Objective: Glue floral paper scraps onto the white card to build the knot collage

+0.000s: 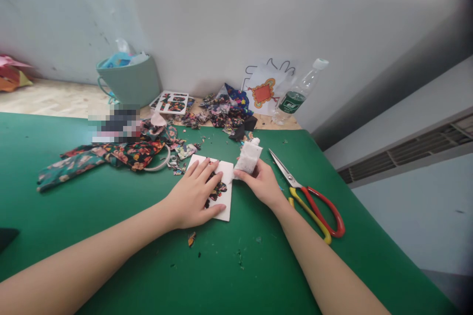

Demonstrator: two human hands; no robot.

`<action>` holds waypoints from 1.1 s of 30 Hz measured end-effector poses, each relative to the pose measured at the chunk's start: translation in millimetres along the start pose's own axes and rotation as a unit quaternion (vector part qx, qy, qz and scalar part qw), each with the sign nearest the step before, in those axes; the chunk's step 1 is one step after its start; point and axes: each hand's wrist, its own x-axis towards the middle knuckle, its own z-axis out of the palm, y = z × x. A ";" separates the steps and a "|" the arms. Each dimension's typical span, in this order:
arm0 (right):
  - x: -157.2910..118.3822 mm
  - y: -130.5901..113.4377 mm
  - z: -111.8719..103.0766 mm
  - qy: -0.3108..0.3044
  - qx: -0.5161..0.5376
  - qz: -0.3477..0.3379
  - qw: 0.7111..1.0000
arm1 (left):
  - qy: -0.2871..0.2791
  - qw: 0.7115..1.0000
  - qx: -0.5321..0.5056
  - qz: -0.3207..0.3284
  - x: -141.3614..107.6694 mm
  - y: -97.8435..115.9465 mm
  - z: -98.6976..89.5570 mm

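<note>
My left hand [195, 192] lies flat with spread fingers on a white card [226, 211], which bears dark floral fabric pieces [218, 190] partly covered by the fingers. Just right of the card, my right hand [262, 182] is closed around a small white packet or bottle [249, 156] with a pale cap, held above the green tabletop [148, 256]. Open-bladed or not, the scissors [291, 180] with red and yellow handles lie right of my right hand; their blades look together.
Floral cloth [129, 155] and a ring lie at the left. Behind are fabric scraps [227, 110], a decorated card [173, 103], a green cup-shaped container [131, 81], a drawing [263, 91] and a plastic bottle [295, 98] by the wall.
</note>
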 end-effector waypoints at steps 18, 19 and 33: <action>2.4 3.4 -1.6 0.002 0.002 0.000 1.000 | 0.004 1.000 0.000 0.001 -0.4 0.7 -0.5; 2.4 3.5 -1.6 0.001 0.004 -0.001 1.000 | 0.004 1.000 -0.002 0.001 -0.3 0.5 -0.4; 3.6 2.5 -2.6 0.014 -0.010 0.001 1.000 | 0.008 1.000 -0.012 0.002 -0.2 0.1 -0.4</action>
